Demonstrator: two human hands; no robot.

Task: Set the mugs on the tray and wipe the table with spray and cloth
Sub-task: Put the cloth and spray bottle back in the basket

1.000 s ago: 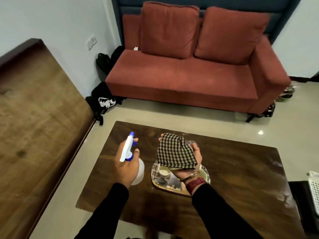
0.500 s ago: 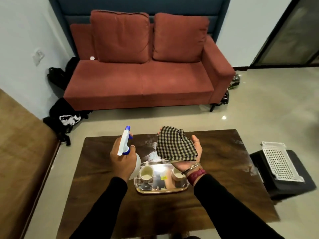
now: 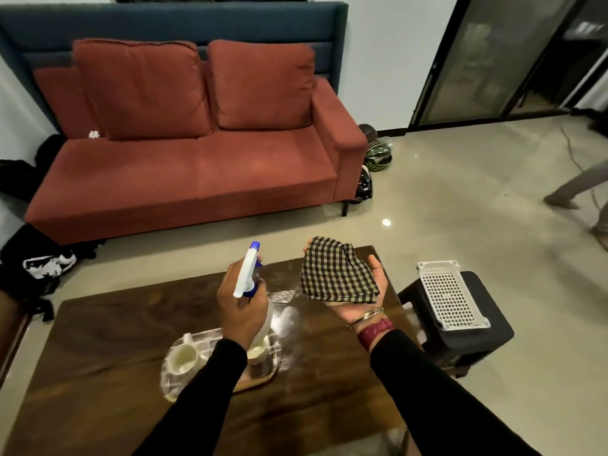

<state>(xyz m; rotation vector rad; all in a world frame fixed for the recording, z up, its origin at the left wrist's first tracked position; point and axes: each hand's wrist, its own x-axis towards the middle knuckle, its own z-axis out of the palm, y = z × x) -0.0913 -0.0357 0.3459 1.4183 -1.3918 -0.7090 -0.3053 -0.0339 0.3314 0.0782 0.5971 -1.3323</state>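
My left hand [image 3: 241, 309] grips a white spray bottle [image 3: 246, 274] with a blue nozzle, held above the dark wooden table [image 3: 108, 327]. My right hand [image 3: 362, 304], palm up, holds a folded checked cloth [image 3: 335, 274] over the table's far right part. A shiny tray [image 3: 171, 383] sits on the table under my left forearm. Two pale mugs stand on it: one [image 3: 182, 358] at the left, the other [image 3: 258, 352] partly hidden by my wrist. Wet patches [image 3: 286, 319] glisten on the wood between my hands.
A red sofa [image 3: 197, 166] stands beyond the table. Black bags [image 3: 36, 271] lie on the floor at left. A black stool with a white perforated basket [image 3: 450, 294] sits right of the table. Helmets [image 3: 376, 153] rest by the sofa's arm. A person's leg [image 3: 575, 189] shows at far right.
The view has swung right and the table, tray and sofa shifted left in the frame. Both hands keep their hold on bottle and cloth, now further right of the tray.
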